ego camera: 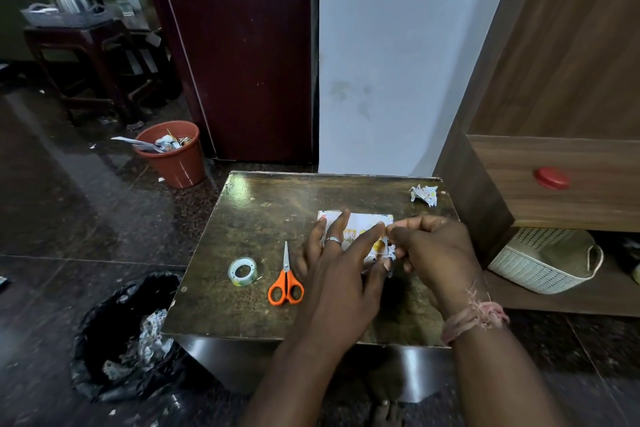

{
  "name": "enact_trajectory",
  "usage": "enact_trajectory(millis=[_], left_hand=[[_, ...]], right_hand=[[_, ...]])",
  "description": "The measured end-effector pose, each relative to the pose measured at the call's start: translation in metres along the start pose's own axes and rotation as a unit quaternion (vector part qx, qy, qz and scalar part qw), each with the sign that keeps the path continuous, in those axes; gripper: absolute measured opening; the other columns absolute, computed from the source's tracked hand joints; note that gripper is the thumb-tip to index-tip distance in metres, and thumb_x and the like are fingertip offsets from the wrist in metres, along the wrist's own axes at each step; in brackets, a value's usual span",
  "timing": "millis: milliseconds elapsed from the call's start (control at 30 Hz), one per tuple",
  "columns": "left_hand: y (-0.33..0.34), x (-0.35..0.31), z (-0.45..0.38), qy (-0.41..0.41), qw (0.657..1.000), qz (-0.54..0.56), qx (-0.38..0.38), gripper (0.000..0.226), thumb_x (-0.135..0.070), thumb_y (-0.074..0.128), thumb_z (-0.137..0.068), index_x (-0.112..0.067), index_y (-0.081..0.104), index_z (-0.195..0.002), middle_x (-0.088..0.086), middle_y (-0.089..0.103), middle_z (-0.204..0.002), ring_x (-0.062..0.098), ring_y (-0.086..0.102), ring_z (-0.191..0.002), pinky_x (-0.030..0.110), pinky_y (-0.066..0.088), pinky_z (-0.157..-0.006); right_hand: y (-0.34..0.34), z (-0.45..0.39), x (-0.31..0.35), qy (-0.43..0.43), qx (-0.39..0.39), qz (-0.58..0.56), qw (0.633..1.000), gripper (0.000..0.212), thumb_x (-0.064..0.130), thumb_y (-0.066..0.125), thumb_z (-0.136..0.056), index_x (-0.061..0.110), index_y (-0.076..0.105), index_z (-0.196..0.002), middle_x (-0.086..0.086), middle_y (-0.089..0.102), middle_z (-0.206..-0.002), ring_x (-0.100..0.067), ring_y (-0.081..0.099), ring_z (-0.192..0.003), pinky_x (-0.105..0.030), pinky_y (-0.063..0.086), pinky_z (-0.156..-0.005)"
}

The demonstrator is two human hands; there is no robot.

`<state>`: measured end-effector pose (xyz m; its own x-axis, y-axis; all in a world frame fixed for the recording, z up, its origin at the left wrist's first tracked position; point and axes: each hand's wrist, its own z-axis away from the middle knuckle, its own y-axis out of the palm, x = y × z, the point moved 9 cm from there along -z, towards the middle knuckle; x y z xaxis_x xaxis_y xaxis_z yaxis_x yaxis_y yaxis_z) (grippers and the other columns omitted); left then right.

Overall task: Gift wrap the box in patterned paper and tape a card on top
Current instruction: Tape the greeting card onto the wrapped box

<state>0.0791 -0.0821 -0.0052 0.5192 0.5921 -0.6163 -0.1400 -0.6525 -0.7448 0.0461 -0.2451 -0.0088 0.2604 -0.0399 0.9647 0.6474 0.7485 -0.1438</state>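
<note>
Your left hand [341,263] lies spread flat on the wrapped box [356,236], just right of the scissors [286,279], while your right hand [429,246] pinches closed at its right edge, contents unclear.

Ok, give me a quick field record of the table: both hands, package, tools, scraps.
left hand: flat, fingers spread, pressing on the package
right hand: fingers curled at the package's right edge; what it pinches cannot be told
package: patterned wrap, mostly hidden by hands
scissors: orange handles, closed, left of hands
tape roll: left of scissors
paper scrap: crumpled, far right corner
</note>
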Motion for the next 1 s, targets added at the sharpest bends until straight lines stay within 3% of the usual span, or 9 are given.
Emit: enact_trajectory(millis=[433,633,833,1000], left_hand=[[0.006,0.005,-0.001,-0.018,0.999,-0.034,0.015,0.071,-0.054,0.054,-0.097,-0.046,0.02,-0.159,-0.011,0.019,-0.169,0.018,0.0,-0.156,0.048,0.008,-0.123],[0.005,0.001,0.0,-0.015,0.998,-0.052,0.028,0.079,-0.054,0.055,-0.098,-0.06,0.001,-0.155,-0.013,0.011,-0.17,0.015,-0.008,-0.156,0.048,0.006,-0.121],[0.009,-0.001,0.0,-0.008,0.993,-0.106,0.045,0.082,-0.053,0.055,-0.098,-0.064,-0.006,-0.152,-0.007,0.005,-0.171,0.02,-0.011,-0.156,0.052,0.005,-0.122],[0.014,-0.001,0.001,-0.002,0.988,-0.144,0.063,0.075,-0.048,0.056,-0.098,-0.062,0.007,-0.153,-0.004,0.0,-0.172,0.025,-0.013,-0.156,0.056,0.006,-0.122]], right_hand=[[0.002,-0.002,0.006,-0.013,0.003,-0.099,0.995,0.004,0.002,0.069,-0.089,0.0,0.073,-0.089,-0.008,0.062,-0.057,-0.015,0.05,-0.046,-0.025,0.04,-0.042],[-0.002,-0.006,0.004,-0.022,-0.015,-0.028,0.999,0.002,0.005,0.072,-0.087,0.004,0.073,-0.086,-0.006,0.062,-0.053,-0.015,0.049,-0.042,-0.027,0.042,-0.046],[-0.004,-0.008,-0.002,-0.012,-0.024,-0.001,1.0,0.003,0.002,0.07,-0.087,0.003,0.072,-0.086,-0.006,0.063,-0.057,-0.009,0.053,-0.042,-0.025,0.042,-0.043],[-0.005,-0.009,-0.002,-0.028,-0.036,0.037,0.998,0.004,0.006,0.073,-0.086,0.007,0.073,-0.082,-0.003,0.065,-0.056,-0.008,0.056,-0.042,-0.028,0.045,-0.05]])
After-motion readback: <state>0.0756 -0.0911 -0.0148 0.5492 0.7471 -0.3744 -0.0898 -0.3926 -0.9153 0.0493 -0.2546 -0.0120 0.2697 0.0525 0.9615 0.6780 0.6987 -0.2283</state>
